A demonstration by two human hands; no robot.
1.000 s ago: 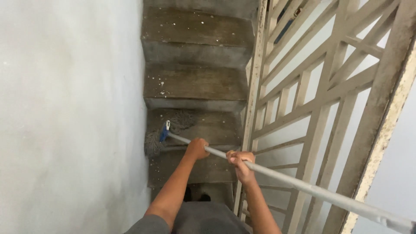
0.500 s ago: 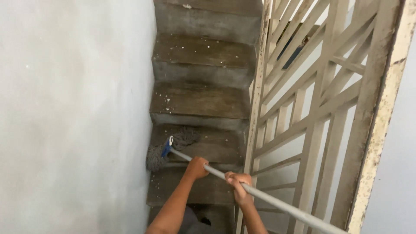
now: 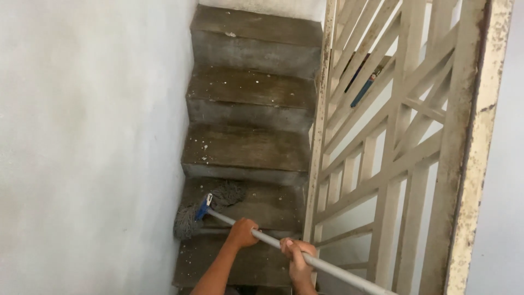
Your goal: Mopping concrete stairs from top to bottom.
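Left hand and right hand both wrapped tight round grey metal mop pole. Grey string mop head on wet concrete step, against wall. Rec.: press flat, draw strokes w/ overlap, work corners.

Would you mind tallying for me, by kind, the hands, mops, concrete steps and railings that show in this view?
Hands: 2, the left hand and right hand, both gripping the handle
Mops: 1, the mop resting on a step
Concrete steps: 5 in view, counting the top step
Railings: 1, the railing
Total: 9
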